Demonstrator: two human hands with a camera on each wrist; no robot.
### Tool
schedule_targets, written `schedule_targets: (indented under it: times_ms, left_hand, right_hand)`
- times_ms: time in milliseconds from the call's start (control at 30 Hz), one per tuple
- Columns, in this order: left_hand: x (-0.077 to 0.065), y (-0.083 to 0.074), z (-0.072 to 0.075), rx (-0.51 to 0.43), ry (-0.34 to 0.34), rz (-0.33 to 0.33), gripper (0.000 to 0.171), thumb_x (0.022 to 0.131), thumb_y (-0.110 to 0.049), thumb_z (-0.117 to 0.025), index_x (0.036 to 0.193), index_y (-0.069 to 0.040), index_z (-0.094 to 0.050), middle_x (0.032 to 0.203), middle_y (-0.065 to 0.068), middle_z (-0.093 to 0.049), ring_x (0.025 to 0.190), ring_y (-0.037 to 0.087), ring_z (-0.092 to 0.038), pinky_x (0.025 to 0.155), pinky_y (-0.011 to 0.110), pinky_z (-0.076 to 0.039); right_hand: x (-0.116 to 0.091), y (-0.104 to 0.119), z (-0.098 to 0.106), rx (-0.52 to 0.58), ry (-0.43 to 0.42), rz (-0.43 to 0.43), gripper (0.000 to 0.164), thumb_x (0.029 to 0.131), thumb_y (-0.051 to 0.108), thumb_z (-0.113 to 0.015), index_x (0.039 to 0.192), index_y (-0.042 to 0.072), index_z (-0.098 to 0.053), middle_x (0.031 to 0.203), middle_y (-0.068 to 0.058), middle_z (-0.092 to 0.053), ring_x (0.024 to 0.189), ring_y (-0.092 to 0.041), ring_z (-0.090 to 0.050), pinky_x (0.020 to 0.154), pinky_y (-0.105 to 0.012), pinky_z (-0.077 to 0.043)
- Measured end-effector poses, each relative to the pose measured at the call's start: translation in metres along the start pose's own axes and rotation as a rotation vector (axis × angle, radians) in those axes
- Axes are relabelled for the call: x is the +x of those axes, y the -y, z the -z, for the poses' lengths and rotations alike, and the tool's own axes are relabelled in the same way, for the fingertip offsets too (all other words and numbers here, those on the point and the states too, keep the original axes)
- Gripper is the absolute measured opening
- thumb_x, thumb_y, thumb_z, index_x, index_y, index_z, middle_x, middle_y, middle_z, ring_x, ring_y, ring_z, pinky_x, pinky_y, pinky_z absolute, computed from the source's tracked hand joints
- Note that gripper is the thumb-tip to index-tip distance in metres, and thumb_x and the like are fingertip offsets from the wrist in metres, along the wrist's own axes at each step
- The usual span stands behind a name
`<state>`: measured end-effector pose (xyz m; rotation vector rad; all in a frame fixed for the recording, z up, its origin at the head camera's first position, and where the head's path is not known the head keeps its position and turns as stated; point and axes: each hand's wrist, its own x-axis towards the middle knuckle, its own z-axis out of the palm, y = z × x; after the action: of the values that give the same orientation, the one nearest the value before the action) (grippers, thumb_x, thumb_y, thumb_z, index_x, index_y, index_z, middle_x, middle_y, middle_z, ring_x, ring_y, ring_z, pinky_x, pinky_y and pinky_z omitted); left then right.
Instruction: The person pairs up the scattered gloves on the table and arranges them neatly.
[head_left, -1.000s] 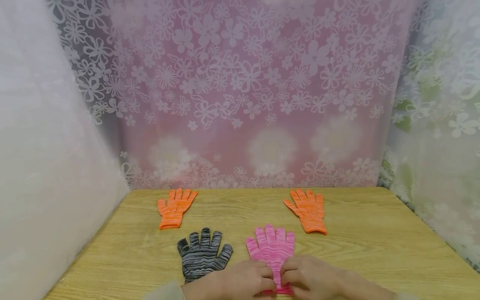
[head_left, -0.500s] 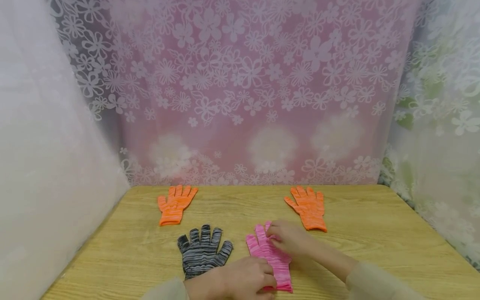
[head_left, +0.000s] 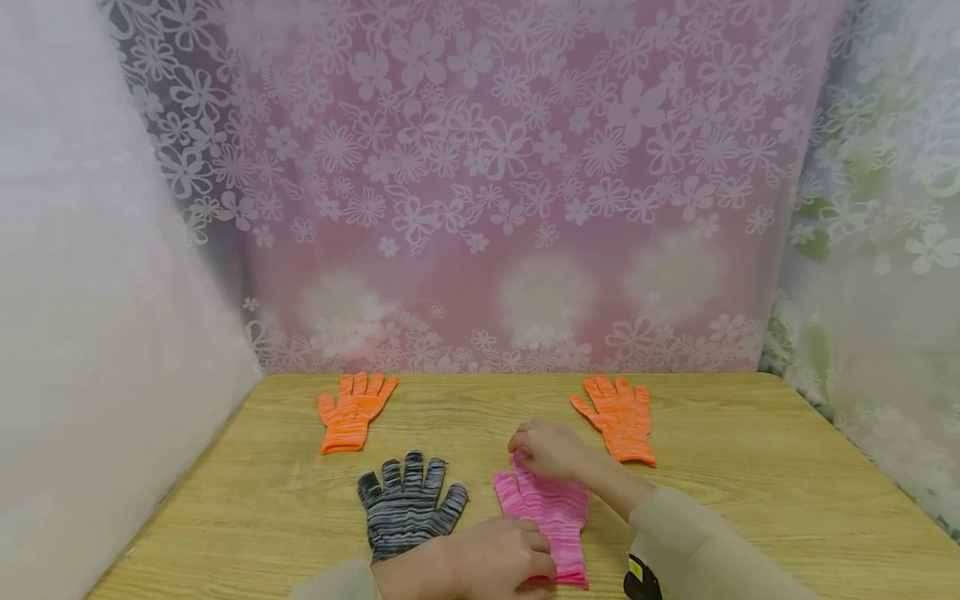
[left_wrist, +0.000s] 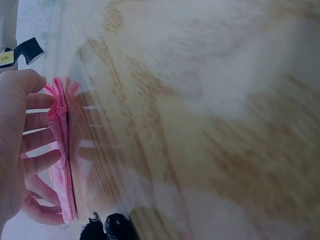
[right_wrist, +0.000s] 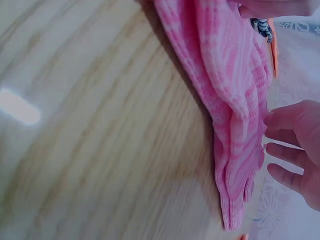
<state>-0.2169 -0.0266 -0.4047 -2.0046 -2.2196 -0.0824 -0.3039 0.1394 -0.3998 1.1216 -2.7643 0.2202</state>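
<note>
A pink knitted glove lies on the table before me, its cuff towards me. My left hand rests on its cuff end at the left side, and the left wrist view shows those fingers touching the pink fabric. Over the glove's finger ends is my right hand, covering most of them. In the right wrist view the fingers of that hand lie loosely bent against the glove, which looks slightly rumpled. To the left lies a black-and-grey striped glove, its lower end hidden behind my left forearm.
Two orange gloves lie flat farther back, one at the left and one at the right. The wooden table meets a pink flowered curtain behind, with pale sheets at both sides.
My right hand has moved from the pink glove's cuff up to its finger ends and on a little leftward. The left hand has stayed by the cuff.
</note>
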Motion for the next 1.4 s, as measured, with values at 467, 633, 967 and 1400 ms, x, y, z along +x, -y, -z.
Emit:
schedule_targets:
  times_ms: [467, 633, 967, 1400]
  left_hand:
    - [-0.001, 0.0, -0.006, 0.098, -0.009, -0.03, 0.018, 0.094, -0.034, -0.053, 0.098, -0.022, -0.065, 0.094, -0.014, -0.059, 0.088, 0.0, -0.048, 0.082, 0.01, -0.036]
    - [-0.001, 0.001, -0.006, 0.07, 0.02, -0.028, 0.019, 0.095, -0.034, -0.051, 0.101, -0.022, -0.065, 0.096, -0.014, -0.058, 0.09, -0.001, -0.048, 0.084, 0.01, -0.034]
    - [0.0, 0.002, -0.004, 0.063, 0.026, -0.019, 0.019, 0.095, -0.034, -0.051, 0.101, -0.022, -0.065, 0.096, -0.014, -0.058, 0.091, -0.001, -0.048, 0.084, 0.01, -0.035]
    - [0.0, 0.003, -0.006, 0.048, 0.009, -0.007, 0.017, 0.094, -0.034, -0.052, 0.099, -0.023, -0.065, 0.095, -0.015, -0.058, 0.091, -0.001, -0.048, 0.084, 0.011, -0.035]
  right_hand:
    - [0.004, -0.003, -0.01, -0.096, -0.068, 0.069, 0.012, 0.077, 0.001, -0.064, 0.082, 0.011, -0.069, 0.077, 0.002, -0.059, 0.075, -0.018, -0.057, 0.064, -0.029, -0.048]
    - [0.007, -0.002, -0.012, -0.086, -0.096, 0.091, 0.011, 0.077, 0.002, -0.064, 0.082, 0.012, -0.068, 0.078, 0.001, -0.061, 0.076, -0.018, -0.059, 0.065, -0.028, -0.048]
    - [0.007, -0.008, -0.016, -0.148, -0.141, 0.1, 0.004, 0.08, 0.011, -0.068, 0.077, 0.013, -0.066, 0.075, 0.004, -0.06, 0.071, -0.014, -0.058, 0.064, -0.027, -0.046]
    - [-0.01, -0.014, -0.006, -0.092, -0.079, 0.261, 0.006, 0.08, 0.017, -0.068, 0.084, 0.014, -0.07, 0.087, 0.003, -0.065, 0.085, -0.015, -0.058, 0.075, -0.03, -0.046]
